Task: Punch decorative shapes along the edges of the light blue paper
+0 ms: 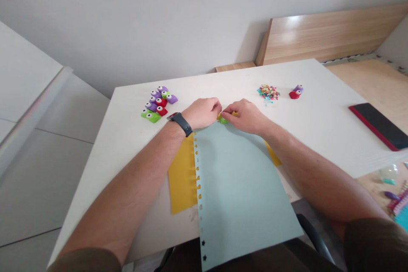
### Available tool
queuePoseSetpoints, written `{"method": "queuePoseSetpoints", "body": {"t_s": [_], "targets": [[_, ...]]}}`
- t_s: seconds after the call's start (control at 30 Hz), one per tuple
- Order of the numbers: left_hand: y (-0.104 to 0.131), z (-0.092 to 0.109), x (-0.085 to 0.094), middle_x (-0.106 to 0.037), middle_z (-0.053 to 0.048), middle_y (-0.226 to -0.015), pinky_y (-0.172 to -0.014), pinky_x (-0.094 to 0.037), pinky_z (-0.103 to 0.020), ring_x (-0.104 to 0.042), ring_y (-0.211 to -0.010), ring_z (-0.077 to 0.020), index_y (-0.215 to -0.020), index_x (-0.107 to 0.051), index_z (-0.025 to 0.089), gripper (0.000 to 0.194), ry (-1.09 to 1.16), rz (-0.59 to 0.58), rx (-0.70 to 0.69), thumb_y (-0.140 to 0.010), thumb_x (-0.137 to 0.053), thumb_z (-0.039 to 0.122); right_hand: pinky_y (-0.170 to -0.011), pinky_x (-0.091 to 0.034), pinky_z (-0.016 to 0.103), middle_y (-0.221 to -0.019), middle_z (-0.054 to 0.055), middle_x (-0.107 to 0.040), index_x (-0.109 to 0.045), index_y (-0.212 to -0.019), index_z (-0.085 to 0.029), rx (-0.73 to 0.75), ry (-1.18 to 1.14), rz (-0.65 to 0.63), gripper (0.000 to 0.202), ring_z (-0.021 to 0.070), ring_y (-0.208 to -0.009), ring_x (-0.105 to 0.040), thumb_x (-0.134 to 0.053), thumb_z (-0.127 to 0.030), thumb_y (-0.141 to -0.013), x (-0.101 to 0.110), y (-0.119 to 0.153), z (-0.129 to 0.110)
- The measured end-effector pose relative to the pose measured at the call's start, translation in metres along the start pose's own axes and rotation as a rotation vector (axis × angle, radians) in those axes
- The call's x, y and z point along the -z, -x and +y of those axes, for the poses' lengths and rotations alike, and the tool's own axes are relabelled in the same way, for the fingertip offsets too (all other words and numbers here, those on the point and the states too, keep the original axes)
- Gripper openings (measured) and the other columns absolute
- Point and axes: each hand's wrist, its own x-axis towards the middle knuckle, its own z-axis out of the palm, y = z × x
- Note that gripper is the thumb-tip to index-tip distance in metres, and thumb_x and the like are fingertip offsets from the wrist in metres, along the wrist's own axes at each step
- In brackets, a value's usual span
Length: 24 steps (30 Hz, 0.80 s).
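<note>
Leftmost on the white table (127, 144), a cluster of small coloured punches (171, 99) lies together; then comes a yellow sheet (181, 178), partly under the pale blue sheet (239, 187), whose left edge carries a row of cut-out shapes. The left hand (202, 112) has its fingers curled in by the far edge; whether they grip anything, I cannot tell. Just beside it, the green punch (223, 120) sits at that edge, with the thumb and fingertips of the right hand (245, 114) closed on it. The near end overhangs the table, so I'd support its weight, keep the far edge flat and square in the slot, and press straight down with even force. Further right lie a pile of tiny cut pieces (268, 92), a red punch (295, 94) touching a purple one, and a dark phone (382, 125)
</note>
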Motion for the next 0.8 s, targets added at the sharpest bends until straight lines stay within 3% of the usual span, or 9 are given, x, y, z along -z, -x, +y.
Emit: {"method": "queuePoseSetpoints", "body": {"t_s": [0.3, 0.8], "targets": [[0.005, -0.013, 0.0, -0.077, -0.003, -0.089, -0.068, -0.047, -0.029, -0.069, -0.079, -0.0199, -0.101, -0.072, 0.021, 0.023, 0.056, -0.123, -0.068, -0.082, -0.061, 0.027, -0.081, -0.044, 0.03, -0.092, 0.002, -0.081, -0.082, -0.096, -0.025, 0.013, -0.018, -0.002, 0.03, 0.0184, -0.086, -0.068, -0.057, -0.042, -0.098, 0.0, 0.0, 0.0], [0.005, -0.016, -0.005, -0.077, -0.002, -0.088, -0.068, -0.047, -0.029, -0.069, -0.08, -0.0201, -0.103, -0.07, 0.022, 0.024, 0.089, -0.111, -0.045, -0.082, -0.061, 0.026, -0.083, -0.044, 0.031, -0.092, 0.003, -0.081, -0.082, -0.096, -0.025, 0.004, -0.028, -0.004, 0.029, 0.0187, -0.086, -0.068, -0.058, -0.041, -0.098, 0.001, 0.0, -0.002]]}}
